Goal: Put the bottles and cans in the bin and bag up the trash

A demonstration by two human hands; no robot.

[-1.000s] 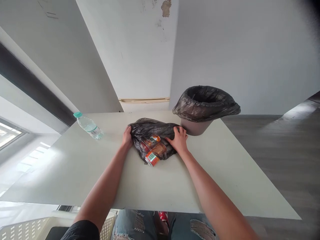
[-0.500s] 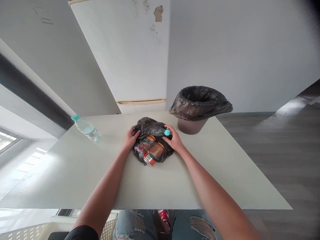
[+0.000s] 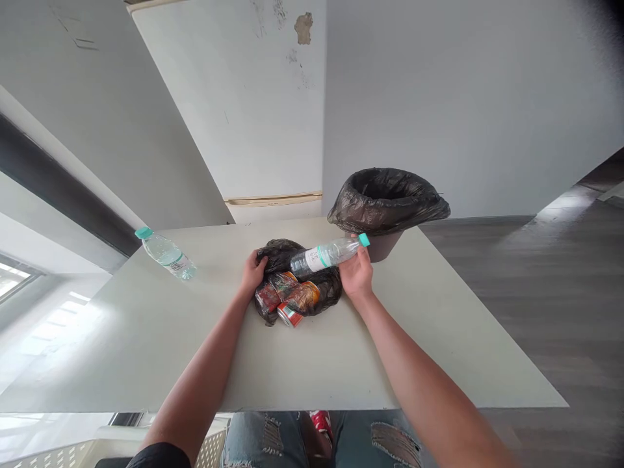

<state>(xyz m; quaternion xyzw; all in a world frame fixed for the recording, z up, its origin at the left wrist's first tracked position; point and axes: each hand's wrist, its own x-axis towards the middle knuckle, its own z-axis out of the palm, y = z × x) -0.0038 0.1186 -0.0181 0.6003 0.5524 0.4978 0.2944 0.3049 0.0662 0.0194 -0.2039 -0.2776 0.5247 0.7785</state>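
Observation:
My left hand (image 3: 253, 272) is closed on the left edge of a crumpled black plastic bag (image 3: 279, 256). In my right hand (image 3: 358, 273) is a clear plastic bottle (image 3: 336, 250) with a turquoise cap and a white label. It lies slantwise above the bag, its neck by my fingers and its base over the bag's opening. Several drink cans are in or under the thin film at the front of the bag; a red can (image 3: 289, 314) pokes out at the bottom. How far the film covers the others is hard to make out.
A second clear bottle (image 3: 168, 256) lies at the table's far left. Beyond my right hand stands a bin (image 3: 385, 246) lined with a black bag (image 3: 385, 211). The white table (image 3: 439, 351) meets a fridge (image 3: 263, 117) at the back. A cream basket (image 3: 63, 453) is below, left.
The bottle has come out of the black bag into my right hand; at first it was hidden, then only its cap showed. My left hand keeps its hold on the bag.

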